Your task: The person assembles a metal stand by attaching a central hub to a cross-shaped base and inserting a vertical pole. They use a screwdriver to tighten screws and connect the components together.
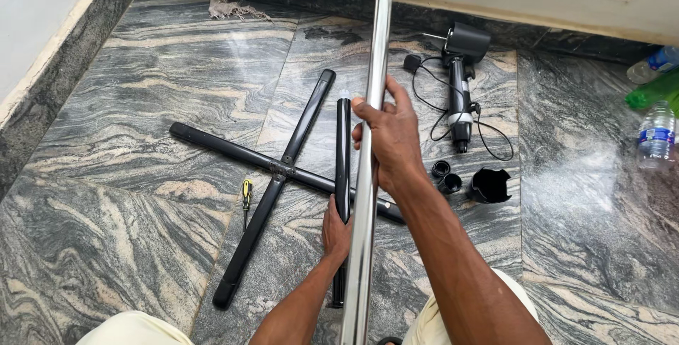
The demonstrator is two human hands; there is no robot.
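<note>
We saw the black cross base on the marble floor. Above it, the right hand held a grip around the chrome pole; the left hand clasped the black tube lying beside the base. A screwdriver lay nearby.

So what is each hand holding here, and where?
Right hand grips the shiny chrome metal pole mid-length; left hand holds the black tube near its lower part.
</note>
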